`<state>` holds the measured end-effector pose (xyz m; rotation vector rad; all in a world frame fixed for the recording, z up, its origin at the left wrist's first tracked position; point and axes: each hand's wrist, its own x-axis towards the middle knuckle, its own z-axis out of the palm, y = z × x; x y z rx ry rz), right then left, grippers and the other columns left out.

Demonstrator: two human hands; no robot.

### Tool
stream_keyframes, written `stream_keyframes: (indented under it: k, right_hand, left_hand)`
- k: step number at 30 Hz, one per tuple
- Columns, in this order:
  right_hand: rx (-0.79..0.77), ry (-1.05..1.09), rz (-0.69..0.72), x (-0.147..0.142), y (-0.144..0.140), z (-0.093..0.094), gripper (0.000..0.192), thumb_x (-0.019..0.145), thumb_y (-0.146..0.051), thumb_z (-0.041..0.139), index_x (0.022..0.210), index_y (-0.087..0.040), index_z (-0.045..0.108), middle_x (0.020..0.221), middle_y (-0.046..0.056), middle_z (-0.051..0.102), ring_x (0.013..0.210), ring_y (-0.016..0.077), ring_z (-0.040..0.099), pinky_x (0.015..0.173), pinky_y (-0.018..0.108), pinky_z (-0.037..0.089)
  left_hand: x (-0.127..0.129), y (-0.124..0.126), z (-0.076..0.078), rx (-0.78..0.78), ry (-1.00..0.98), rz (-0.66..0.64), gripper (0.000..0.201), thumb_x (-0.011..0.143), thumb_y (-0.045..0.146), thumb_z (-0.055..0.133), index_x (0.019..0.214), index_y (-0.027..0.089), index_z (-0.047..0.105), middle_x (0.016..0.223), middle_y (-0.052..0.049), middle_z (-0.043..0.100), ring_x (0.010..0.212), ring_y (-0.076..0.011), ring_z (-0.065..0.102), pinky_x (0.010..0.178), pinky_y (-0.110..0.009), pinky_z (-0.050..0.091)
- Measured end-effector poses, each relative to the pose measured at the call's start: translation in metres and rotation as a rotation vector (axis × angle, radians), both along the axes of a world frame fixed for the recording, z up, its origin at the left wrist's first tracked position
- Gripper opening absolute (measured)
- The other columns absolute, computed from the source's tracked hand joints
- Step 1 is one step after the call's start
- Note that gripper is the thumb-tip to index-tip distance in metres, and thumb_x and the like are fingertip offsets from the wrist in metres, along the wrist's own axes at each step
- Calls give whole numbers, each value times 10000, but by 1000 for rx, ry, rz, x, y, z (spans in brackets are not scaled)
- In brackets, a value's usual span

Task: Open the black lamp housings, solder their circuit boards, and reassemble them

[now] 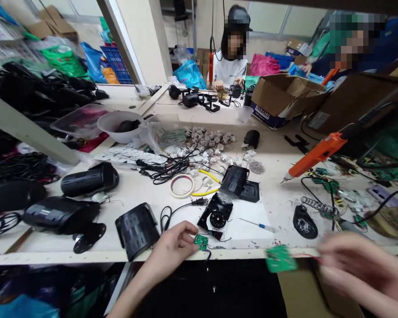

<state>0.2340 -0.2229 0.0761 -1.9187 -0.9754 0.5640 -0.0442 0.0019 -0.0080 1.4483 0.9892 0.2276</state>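
My left hand [177,247] pinches a small green circuit board [200,242] over the bench's front edge. Just behind that board lies an opened black housing [216,215] with a round part in it. On the right, my right hand [358,265], smeared by motion, has its fingers closed on a thin red wire [307,255]. A larger green circuit board [281,258] hangs from this wire, past the bench edge. Between the hands, a small screwdriver [257,224] with a blue and clear handle rests on white paper.
Black slotted housings [137,230] stand at left. An orange electric screwdriver [313,157] hangs at right above circuit boards and a spring [318,205]. A masking tape roll [182,185] and a heap of small white parts [208,139] lie mid-bench. A person [230,66] sits opposite.
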Motion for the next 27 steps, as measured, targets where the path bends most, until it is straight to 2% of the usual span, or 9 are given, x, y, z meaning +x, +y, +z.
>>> stream_keyframes:
  k: [2, 4, 8, 11, 13, 16, 19, 24, 27]
  right_hand:
    - [-14, 232, 146, -30, 40, -3, 224, 733, -459, 787, 836, -278, 702, 722, 67, 680, 637, 216, 685, 513, 288, 573]
    - [105, 368, 155, -59, 77, -7, 172, 757, -384, 751, 795, -237, 671, 634, 18, 638, 533, 163, 628, 442, 238, 518]
    - [403, 181, 168, -108, 115, -19, 43, 810, -199, 671, 802, -211, 631, 692, -4, 629, 602, 125, 609, 544, 216, 521]
    - [564, -21, 375, -131, 117, -30, 151, 859, -59, 545, 833, -203, 582, 738, 10, 604, 677, 130, 603, 608, 232, 515]
    - [625, -97, 463, -140, 113, -39, 201, 859, -12, 482, 835, -200, 548, 728, 11, 572, 672, 131, 576, 601, 235, 490]
    - [591, -90, 433, -144, 106, -53, 209, 849, -6, 466, 820, -208, 510, 716, 0, 539, 631, 120, 535, 562, 224, 446]
    - [505, -51, 391, -139, 101, -62, 203, 849, -17, 483, 806, -215, 494, 714, -14, 523, 593, 104, 496, 543, 214, 418]
    - [494, -26, 465, -136, 94, -67, 206, 869, -18, 450, 821, -215, 486, 737, -6, 534, 631, 107, 489, 584, 216, 422]
    - [503, -5, 499, -139, 94, -69, 192, 871, -33, 440, 824, -214, 486, 756, 4, 547, 672, 118, 518, 622, 225, 448]
  left_hand:
    - [-6, -3, 1, 80, 9, 92, 329, 676, 366, 745, 915, 159, 657, 814, -53, 672, 766, -194, 643, 734, -300, 516]
    - [-12, -9, 6, 122, -3, 196, 330, 681, 432, 753, 851, 157, 683, 790, -61, 685, 759, -201, 643, 720, -293, 511]
    - [-7, -27, 31, -152, -194, 191, 432, 710, 548, 759, 807, 127, 742, 720, -66, 687, 676, -173, 607, 655, -270, 494]
    - [6, -34, 49, -449, -437, 279, 448, 702, 533, 802, 891, 130, 752, 797, -80, 717, 766, -184, 646, 742, -279, 527]
    - [13, -33, 53, -537, -524, 354, 382, 662, 451, 862, 826, 130, 736, 762, -58, 705, 733, -153, 636, 722, -248, 520]
    - [16, -31, 51, -552, -537, 372, 326, 648, 350, 889, 773, 119, 697, 720, -39, 690, 664, -115, 608, 666, -212, 495]
    - [16, -37, 44, -520, -517, 355, 401, 685, 325, 870, 976, 156, 651, 832, -60, 731, 775, -149, 650, 741, -241, 505]
    - [23, -55, 39, -390, -519, 454, 470, 710, 256, 850, 1046, 229, 523, 804, -5, 708, 739, -121, 621, 717, -227, 484]
    - [25, -56, 40, -438, -572, 485, 507, 696, 246, 858, 1094, 252, 544, 794, 20, 675, 736, -105, 612, 705, -204, 481]
